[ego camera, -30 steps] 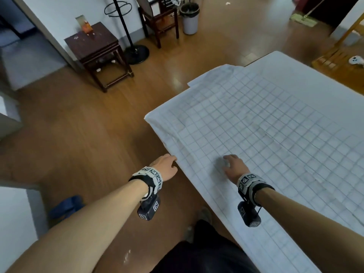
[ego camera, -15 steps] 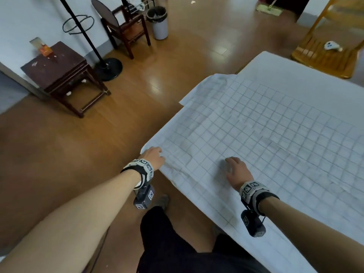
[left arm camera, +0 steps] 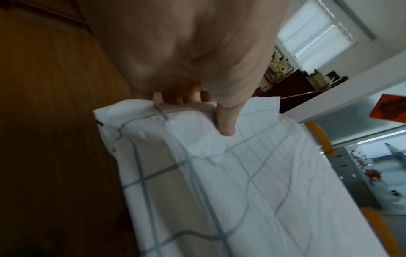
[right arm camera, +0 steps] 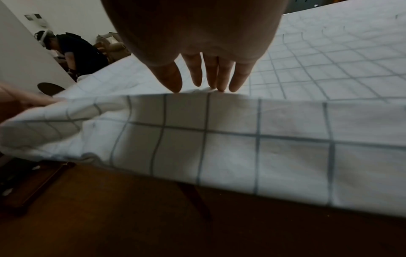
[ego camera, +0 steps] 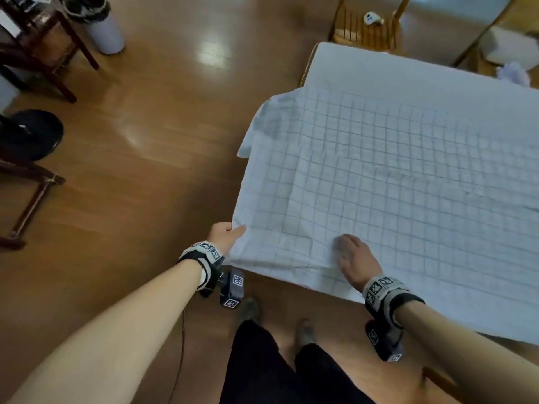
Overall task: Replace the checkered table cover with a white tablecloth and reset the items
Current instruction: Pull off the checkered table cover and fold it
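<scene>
My left fingers (left arm camera: 193,97) were curled under the near corner of the checkered cover (ego camera: 379,182), with the thumb pressed down on top, so my left hand (ego camera: 223,233) pinched that corner and held it a little off the bench (ego camera: 304,72). My right fingers (right arm camera: 222,76) lay straight and close together, their tips resting on the cover right at the near edge of the bench; my right hand (ego camera: 354,262) gripped nothing and simply pressed flat on the fabric. Between my two hands the cloth bunched into soft folds, and its hem hung down over the near side above the wooden floor (ego camera: 131,170). The cover spread wrinkled over most of the bench, its far left corner drooping past the edge. Beyond it a plain white tablecloth (ego camera: 408,71) showed along the far side, lying under the grid pattern as far as I could tell. Past the far end stood a wooden chair (ego camera: 367,33) with a small white object on its seat. To the left, well apart from the bench, were dark wooden furniture (ego camera: 38,33) and a pale bin (ego camera: 105,30). In the right wrist view another person (right arm camera: 74,52) bent over in the background.
</scene>
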Tool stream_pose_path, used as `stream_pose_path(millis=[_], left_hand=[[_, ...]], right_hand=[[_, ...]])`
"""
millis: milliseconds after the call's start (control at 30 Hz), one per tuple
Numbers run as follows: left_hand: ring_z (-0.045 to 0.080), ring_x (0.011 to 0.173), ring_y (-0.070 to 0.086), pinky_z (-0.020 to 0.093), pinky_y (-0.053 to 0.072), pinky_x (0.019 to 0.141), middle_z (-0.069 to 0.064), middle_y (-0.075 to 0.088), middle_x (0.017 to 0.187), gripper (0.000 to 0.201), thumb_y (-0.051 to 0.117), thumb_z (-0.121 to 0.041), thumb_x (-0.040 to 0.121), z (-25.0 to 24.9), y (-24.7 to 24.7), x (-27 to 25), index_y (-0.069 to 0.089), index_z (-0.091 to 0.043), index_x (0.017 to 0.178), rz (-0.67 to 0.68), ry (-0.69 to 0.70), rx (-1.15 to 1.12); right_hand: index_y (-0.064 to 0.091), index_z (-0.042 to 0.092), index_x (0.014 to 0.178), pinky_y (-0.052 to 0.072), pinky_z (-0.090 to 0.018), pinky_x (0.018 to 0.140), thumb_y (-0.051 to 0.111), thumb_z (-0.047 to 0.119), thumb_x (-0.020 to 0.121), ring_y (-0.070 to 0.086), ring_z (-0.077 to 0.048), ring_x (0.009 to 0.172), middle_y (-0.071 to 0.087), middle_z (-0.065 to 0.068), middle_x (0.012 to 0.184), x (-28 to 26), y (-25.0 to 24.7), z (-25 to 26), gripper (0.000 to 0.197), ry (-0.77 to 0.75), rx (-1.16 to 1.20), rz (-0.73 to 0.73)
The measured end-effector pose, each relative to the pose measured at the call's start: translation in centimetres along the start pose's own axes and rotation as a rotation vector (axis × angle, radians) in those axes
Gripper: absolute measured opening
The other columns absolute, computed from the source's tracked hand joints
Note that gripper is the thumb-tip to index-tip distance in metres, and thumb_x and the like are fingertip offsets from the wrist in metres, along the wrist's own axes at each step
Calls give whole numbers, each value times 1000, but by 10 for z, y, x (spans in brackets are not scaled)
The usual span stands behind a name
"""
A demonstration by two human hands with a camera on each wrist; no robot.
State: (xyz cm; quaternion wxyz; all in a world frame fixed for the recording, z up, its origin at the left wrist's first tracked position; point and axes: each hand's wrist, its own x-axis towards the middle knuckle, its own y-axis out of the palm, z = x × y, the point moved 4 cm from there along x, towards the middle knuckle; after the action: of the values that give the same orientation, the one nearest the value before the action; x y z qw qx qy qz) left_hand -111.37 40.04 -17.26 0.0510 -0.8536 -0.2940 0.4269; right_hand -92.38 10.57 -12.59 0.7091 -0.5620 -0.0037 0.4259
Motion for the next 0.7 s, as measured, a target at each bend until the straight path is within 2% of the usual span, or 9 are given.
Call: stream_pose_path(millis=[100, 167, 200, 267, 300, 400, 533, 633, 700], left_hand=[[21, 79, 61, 34, 48, 76, 6, 64, 85, 33, 74, -44, 82, 7, -19, -17, 62, -14, 87, 84, 16, -149], [20, 96, 68, 35, 51, 93, 3, 73, 102, 29, 72, -38, 88, 13, -30, -29, 70, -10, 95, 130, 16, -164], [18, 100, 68, 35, 50, 96, 3, 74, 104, 26, 70, -35, 90, 15, -34, -36, 72, -11, 98, 153, 21, -139], [19, 102, 67, 33, 51, 94, 4, 74, 104, 25, 67, -34, 92, 19, -39, -49, 72, -11, 102, 170, 45, -107], [19, 100, 67, 31, 51, 90, 5, 74, 104, 26, 66, -33, 93, 20, -41, -56, 72, -10, 103, 163, 54, -86], [12, 85, 62, 23, 45, 69, 3, 70, 95, 27, 60, -32, 97, 27, -40, -74, 69, -7, 103, 107, 47, -50], [9, 65, 52, 22, 38, 56, -1, 62, 78, 20, 56, -25, 99, 44, -36, -96, 65, -9, 91, 26, 22, -42], [20, 67, 50, 27, 37, 61, 6, 59, 76, 26, 58, -29, 97, 60, -38, -103, 63, -8, 82, -16, 46, 45], [19, 73, 48, 30, 34, 68, 9, 52, 76, 31, 60, -35, 94, 72, -41, -105, 58, -11, 76, -39, 92, 96]], right_hand=[[39, 12, 147, 33, -38, 111, 49, 24, 99, 35, -30, 138, 30, -8, 158, -11, 8, 13, 50, 52, -15, 38], [41, 12, 145, 36, -39, 109, 44, 28, 102, 38, -31, 136, 32, -7, 156, -16, 11, 18, 46, 59, -33, 47], [45, 14, 139, 39, -39, 103, 42, 31, 102, 42, -31, 132, 38, -7, 151, -19, 12, 19, 41, 47, -26, 31], [51, 17, 129, 40, -38, 96, 38, 37, 102, 47, -27, 123, 48, -6, 141, -26, 13, 21, 36, 51, -7, -8], [51, 18, 131, 40, -39, 98, 36, 39, 103, 47, -26, 124, 49, -6, 141, -31, 15, 21, 39, 66, 1, -31], [48, 13, 140, 35, -39, 107, 32, 39, 105, 45, -27, 130, 49, -8, 145, -48, 19, 22, 47, 79, 8, -98], [47, 12, 142, 35, -38, 106, 33, 43, 105, 45, -28, 130, 49, -11, 146, -81, 35, 24, 51, 29, -1, -95], [45, 14, 145, 33, -38, 109, 22, 68, 90, 45, -26, 132, 47, -8, 148, -106, 49, 24, 80, -15, 0, -67], [42, 18, 148, 29, -37, 114, 23, 79, 83, 41, -23, 136, 44, -3, 151, -120, 59, 25, 91, -60, -36, -56]])
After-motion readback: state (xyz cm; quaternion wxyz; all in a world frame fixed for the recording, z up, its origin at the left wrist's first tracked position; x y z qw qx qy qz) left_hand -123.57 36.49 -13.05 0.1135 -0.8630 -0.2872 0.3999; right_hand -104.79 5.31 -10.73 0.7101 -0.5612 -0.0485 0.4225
